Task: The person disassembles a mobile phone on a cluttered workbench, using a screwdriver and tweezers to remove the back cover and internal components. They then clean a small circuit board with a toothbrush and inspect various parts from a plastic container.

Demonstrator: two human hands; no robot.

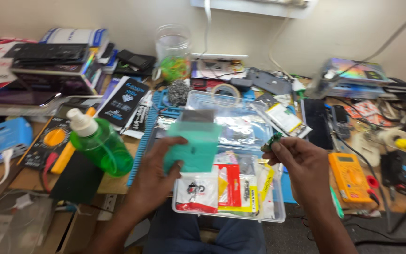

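Left to right: green spray bottle (100, 145) at near left; left hand (158, 169) clasps a teal plastic box (194, 146) over the clear parts tray (275, 212); right hand (302, 164) pinches a small green component (272, 141). Best kept above the tray, so a slip lands inside.

Single head camera, looks down and forward from above the person's lap, close over the cluttered desk (5, 176), facing the pale wall (132, 21) behind

A green plastic spray bottle with a white cap (100, 143) lay tilted on the desk (5, 176). Just left of it sat a black multimeter with an orange dial (52, 141); far right, an orange multimeter (351, 176).
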